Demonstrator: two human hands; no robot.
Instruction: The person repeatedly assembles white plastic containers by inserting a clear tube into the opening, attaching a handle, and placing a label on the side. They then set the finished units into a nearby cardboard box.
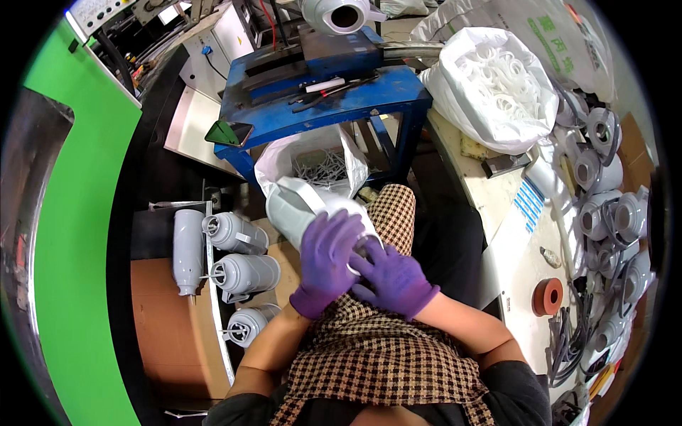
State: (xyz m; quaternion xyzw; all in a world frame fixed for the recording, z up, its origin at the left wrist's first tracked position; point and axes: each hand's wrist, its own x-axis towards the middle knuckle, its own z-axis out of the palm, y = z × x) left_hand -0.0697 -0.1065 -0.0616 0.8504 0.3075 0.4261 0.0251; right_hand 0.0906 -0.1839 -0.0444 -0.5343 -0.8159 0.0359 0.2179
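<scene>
A pale grey plastic thermos jug [288,215] lies tilted over my lap, its handle up and its round open end towards me. My left hand [325,255], in a purple glove, lies over the jug's body with its fingers closed on it. My right hand [394,278], gloved the same way, has its fingers bent at the rim of the open end. Whether those fingers also hold a small part inside the rim is hidden. Just beyond the jug, a white bag [273,162] holds thin pale plastic strips.
A blue metal bench [284,128] stands ahead with pliers [320,98], a phone [229,133] and another jug [341,15]. At right, a white sack of rings [497,85], a brown tape roll [548,297] and grey jug tops [604,213] crowd the table. Several jugs [245,273] lie left.
</scene>
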